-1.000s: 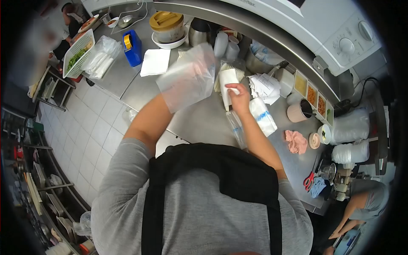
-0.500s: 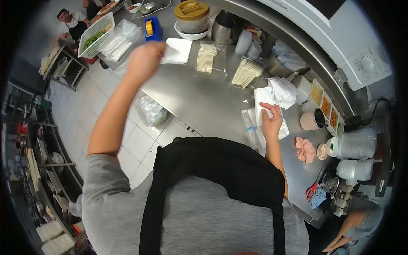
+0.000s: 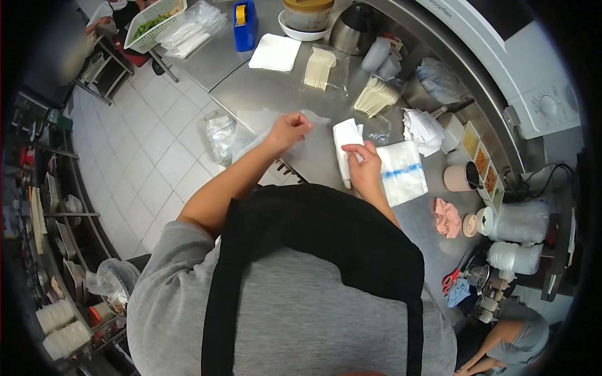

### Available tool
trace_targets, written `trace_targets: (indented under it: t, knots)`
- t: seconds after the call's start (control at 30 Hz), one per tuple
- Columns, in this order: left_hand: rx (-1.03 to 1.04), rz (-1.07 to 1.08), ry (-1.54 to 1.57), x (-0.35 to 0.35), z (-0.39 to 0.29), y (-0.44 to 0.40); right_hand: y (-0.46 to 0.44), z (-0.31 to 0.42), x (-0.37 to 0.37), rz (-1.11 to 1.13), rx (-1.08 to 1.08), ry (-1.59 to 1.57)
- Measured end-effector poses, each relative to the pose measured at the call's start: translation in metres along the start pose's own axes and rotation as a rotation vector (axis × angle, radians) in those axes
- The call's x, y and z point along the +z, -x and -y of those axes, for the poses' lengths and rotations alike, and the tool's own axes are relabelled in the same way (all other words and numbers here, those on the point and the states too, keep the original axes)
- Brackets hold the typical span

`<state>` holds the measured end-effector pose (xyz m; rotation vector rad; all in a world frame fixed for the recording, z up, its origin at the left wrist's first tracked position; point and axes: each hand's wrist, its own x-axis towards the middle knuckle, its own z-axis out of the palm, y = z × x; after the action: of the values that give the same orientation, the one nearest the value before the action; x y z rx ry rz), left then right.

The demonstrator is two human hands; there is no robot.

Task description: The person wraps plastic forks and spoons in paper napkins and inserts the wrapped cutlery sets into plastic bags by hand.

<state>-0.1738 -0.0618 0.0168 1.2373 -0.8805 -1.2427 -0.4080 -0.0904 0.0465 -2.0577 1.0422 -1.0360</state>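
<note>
My left hand (image 3: 290,133) is closed, fingers pinched on a thin clear plastic bag (image 3: 256,120) that spreads over the counter's front edge. Just to the right, my right hand (image 3: 364,166) grips a folded white napkin (image 3: 346,135) between thumb and fingers. A small beige tip shows at the napkin's lower end; whatever it wraps is hidden. Beside that hand lies a stack of clear bags with a blue stripe (image 3: 401,172). Farther back are a pile of white napkins (image 3: 274,52), beige forks (image 3: 320,69) in an open plastic sleeve, and more beige cutlery (image 3: 376,96).
A blue tape dispenser (image 3: 245,28) stands at the back left, near a white basket of greens (image 3: 150,26). Crumpled papers (image 3: 421,130), a pink cloth (image 3: 448,219) and red scissors (image 3: 450,280) lie to the right. Other people work at the upper left and lower right.
My left hand has come down from beside the napkin pile toward my right hand, with the plastic bag. My right hand and its folded napkin have shifted left, uncovering the striped bags.
</note>
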Motion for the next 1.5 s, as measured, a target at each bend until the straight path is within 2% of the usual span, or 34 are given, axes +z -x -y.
trace_targets:
  t: [0.17,0.23,0.3,0.4,0.5,0.6,0.7,0.73,0.83,0.9,1.0,1.1,1.13,1.23,1.33,1.43,1.5]
  knots:
    - [-0.003,0.197,0.045,0.038,-0.016,0.019,-0.009,-0.005,0.010,-0.006,0.028,-0.045]
    - [0.238,0.125,-0.230,0.040,-0.024,0.021,-0.011,-0.016,0.015,-0.017,0.092,-0.154]
    - [0.440,-0.033,-0.496,0.040,-0.042,0.027,-0.009,-0.027,0.010,-0.067,0.154,-0.076]
    - [0.775,0.226,-0.910,0.040,-0.060,0.036,-0.007,-0.041,0.001,-0.099,0.187,-0.008]
    - [0.877,0.429,-1.139,0.048,-0.071,0.040,-0.008,-0.047,-0.009,-0.053,0.144,0.012]
    - [0.800,0.327,-1.326,0.051,-0.061,0.032,-0.007,-0.016,-0.034,-0.053,0.141,0.040]
    - [0.583,0.356,-1.498,0.059,-0.062,0.022,-0.003,0.007,-0.062,-0.143,0.043,0.219]
    - [0.584,0.336,-1.473,0.062,-0.060,0.019,-0.002,0.011,-0.067,-0.172,-0.037,0.224]
    - [0.582,0.273,-1.390,0.068,-0.058,0.013,0.004,0.043,-0.067,-0.151,-0.068,0.041]
    - [0.576,0.223,-1.319,0.072,-0.063,0.012,0.010,0.035,-0.062,-0.009,-0.068,0.045]
    - [0.681,0.171,-1.251,0.081,-0.072,0.018,0.015,0.027,-0.052,0.227,-0.067,0.139]
    - [0.702,0.287,-1.295,0.096,-0.080,0.036,0.011,0.031,-0.050,0.334,0.005,0.091]
    - [0.803,0.325,-1.276,0.099,-0.074,0.037,0.008,0.036,-0.050,0.336,0.035,0.143]
    - [0.772,0.374,-1.242,0.108,-0.078,0.055,0.007,0.014,-0.031,0.085,0.089,-0.085]
    - [0.822,0.380,-1.191,0.105,-0.082,0.059,0.006,0.016,-0.032,-0.046,0.589,-1.170]
    - [0.854,0.331,-1.169,0.099,-0.079,0.058,0.004,0.014,-0.035,-0.048,0.595,-1.058]
    - [0.848,0.272,-1.228,0.094,-0.081,0.054,0.004,0.018,-0.035,0.064,0.239,-0.406]
